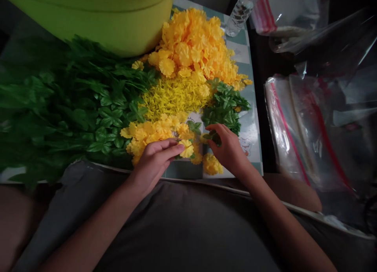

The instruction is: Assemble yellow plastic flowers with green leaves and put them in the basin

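The left hand (154, 164) pinched a yellow fabric-like artificial flower (186, 148) between thumb and fingers, while the right hand (226, 148) pinched a small green artificial leaf sprig (214, 137). Both hands sat just below a large orange-yellow heap of artificial blossoms (188, 40), with a mound of dark green artificial leaves (79, 107) left of it.

You sit in dim light at a teal-and-white checked surface (240, 48), with a round lime-green cushion (88, 17) beyond it. To your right, the surface gives way to dark shadow (265, 107).
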The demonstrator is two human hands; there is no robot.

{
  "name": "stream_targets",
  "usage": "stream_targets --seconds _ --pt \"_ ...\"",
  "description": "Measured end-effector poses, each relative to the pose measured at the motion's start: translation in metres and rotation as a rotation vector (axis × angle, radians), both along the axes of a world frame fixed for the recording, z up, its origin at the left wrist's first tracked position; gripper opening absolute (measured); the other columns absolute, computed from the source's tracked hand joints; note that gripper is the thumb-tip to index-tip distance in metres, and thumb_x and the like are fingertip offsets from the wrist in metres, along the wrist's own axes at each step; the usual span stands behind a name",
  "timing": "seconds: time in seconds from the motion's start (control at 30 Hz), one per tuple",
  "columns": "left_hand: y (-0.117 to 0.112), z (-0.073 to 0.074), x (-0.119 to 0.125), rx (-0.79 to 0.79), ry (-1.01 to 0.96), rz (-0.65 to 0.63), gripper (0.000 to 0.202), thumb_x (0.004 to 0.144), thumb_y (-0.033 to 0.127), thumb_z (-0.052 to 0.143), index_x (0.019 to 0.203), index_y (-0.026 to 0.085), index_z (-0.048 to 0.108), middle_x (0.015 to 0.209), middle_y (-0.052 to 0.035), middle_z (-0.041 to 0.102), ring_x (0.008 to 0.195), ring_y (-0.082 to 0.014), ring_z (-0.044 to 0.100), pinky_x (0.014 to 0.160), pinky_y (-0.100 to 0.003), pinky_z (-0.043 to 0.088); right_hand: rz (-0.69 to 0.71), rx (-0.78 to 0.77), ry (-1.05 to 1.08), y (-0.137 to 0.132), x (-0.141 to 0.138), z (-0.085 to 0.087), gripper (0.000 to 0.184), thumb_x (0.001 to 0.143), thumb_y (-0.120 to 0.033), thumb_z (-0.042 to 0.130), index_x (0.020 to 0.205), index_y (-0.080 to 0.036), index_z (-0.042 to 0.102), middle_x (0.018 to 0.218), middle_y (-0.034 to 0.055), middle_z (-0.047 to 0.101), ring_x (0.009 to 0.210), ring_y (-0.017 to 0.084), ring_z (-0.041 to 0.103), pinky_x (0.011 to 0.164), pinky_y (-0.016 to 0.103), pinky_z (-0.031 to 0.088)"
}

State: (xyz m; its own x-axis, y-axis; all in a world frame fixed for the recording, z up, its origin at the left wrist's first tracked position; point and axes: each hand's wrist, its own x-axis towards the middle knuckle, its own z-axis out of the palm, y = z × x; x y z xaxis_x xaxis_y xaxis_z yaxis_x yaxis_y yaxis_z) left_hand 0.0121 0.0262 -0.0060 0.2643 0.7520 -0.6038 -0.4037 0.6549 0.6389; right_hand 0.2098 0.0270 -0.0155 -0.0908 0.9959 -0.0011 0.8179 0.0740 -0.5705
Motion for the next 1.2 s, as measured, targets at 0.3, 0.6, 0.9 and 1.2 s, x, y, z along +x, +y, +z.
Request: stream_targets --seconds 0.3,0.6,0.9,1.2 --pt "0.016 0.024 -0.01 -0.417 -0.349 0.199 0.016 0.083 0.024 0.057 0.089 0.012 0.064 0.074 -0.0062 0.068 0.069 -0.0166 0.062 0.062 -0.028 0.053 -0.106 -0.086 0.375 0.001 0.0 -0.002 0.028 0.075 -0.013 0.058 0.102 -0.019 0.056 0.092 0.0039 0.061 0.069 0.012 0.057 0.066 0.029 0.047" --pt "0.015 0.027 -0.011 -0.429 -0.417 0.162 0.024 0.086 0.029 0.054 0.094 0.008 0.063 0.084 -0.0111 0.067 0.071 -0.0155 0.062 0.054 -0.019 0.051 -0.186 -0.186 0.731 0.001 -0.004 0.006 0.031 0.071 -0.018 0.068 0.099 -0.02 0.055 0.089 0.0002 0.056 0.068 0.009 0.057 0.067 0.027 0.052" --pt "0.012 0.026 -0.011 -0.291 -0.4 0.053 0.029 0.089 0.035 0.049 0.101 0.011 0.061 0.08 -0.0094 0.067 0.069 -0.017 0.063 0.057 -0.023 0.052 -0.153 -0.287 1.018 -0.002 -0.004 0.018 0.028 0.074 -0.022 0.07 0.099 -0.026 0.058 0.076 -0.0039 0.055 0.064 0.009 0.055 0.064 0.027 0.053" --pt "0.013 0.022 -0.019 -0.388 -0.537 -0.148 0.035 0.078 0.042 0.057 0.068 0.009 0.06 0.063 -0.0063 0.056 0.053 -0.0108 0.053 0.047 -0.018 0.049 -0.104 -0.342 1.041 -0.005 -0.005 0.02 0.03 0.077 -0.027 0.068 0.104 -0.031 0.056 0.075 -0.0033 0.052 0.062 0.011 0.052 0.06 0.03 0.052"
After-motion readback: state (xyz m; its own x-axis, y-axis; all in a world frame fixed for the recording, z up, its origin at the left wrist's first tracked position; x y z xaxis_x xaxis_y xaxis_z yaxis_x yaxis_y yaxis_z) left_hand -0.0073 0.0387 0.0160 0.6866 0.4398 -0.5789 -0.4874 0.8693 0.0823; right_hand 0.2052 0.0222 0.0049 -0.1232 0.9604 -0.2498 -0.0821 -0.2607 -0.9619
